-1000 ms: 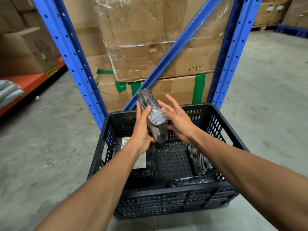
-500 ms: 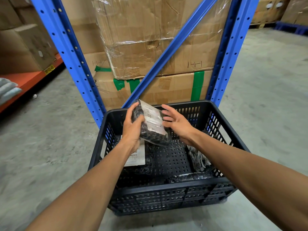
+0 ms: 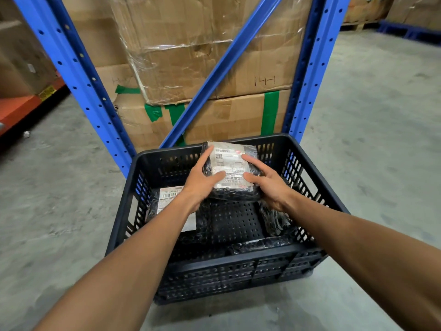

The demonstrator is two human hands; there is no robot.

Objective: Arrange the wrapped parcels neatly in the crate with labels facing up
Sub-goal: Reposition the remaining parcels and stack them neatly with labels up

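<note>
You've got a black wrapped parcel point(image 3: 231, 173) gripped between your left hand point(image 3: 200, 185) and right hand point(image 3: 269, 185), white label point(image 3: 229, 163) up, over the far half of the black crate point(image 3: 214, 266). Label text is upside down to you and too small to read (barcodes visible). Your left arm covers part of a second labelled parcel point(image 3: 174, 206) at the crate's left wall. Dark parcels along the right wall point(image 3: 274, 218) and near wall are hard to separate. Centre floor of the crate is bare.

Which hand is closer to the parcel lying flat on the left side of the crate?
Left. The left hand sits right above the flat parcel, overlapping its label in this view. The right hand is farther over, across the held parcel.
</note>
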